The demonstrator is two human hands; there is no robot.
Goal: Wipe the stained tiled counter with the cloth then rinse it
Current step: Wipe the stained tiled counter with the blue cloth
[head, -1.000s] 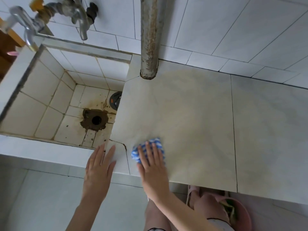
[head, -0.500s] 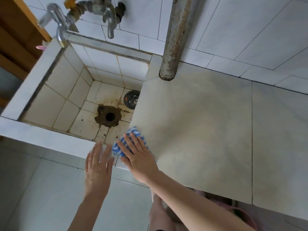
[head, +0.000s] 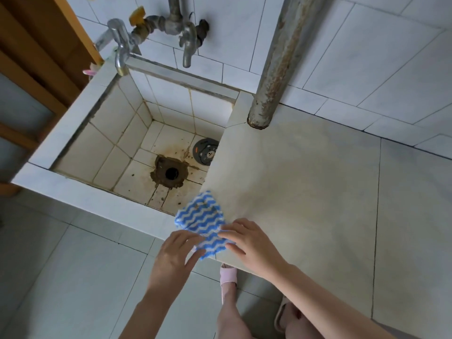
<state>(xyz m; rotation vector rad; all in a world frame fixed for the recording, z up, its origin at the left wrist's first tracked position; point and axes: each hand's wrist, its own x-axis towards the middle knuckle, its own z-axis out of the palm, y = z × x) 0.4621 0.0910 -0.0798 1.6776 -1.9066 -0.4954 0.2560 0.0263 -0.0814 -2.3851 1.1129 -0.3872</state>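
Both my hands pinch the blue-striped cloth [head: 201, 216] by its near edge, left hand [head: 175, 253] nearer the tiled sink [head: 107, 133], right hand [head: 249, 243] over the surface [head: 305, 192]; its free end points sinkward.

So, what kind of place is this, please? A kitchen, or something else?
Probably a household wash or utility corner rather than a fitted kitchen. There is a deep tiled basin with a stained drain hole, metal taps on the tiled wall above it, and a tiled counter with a cloth at its edge.
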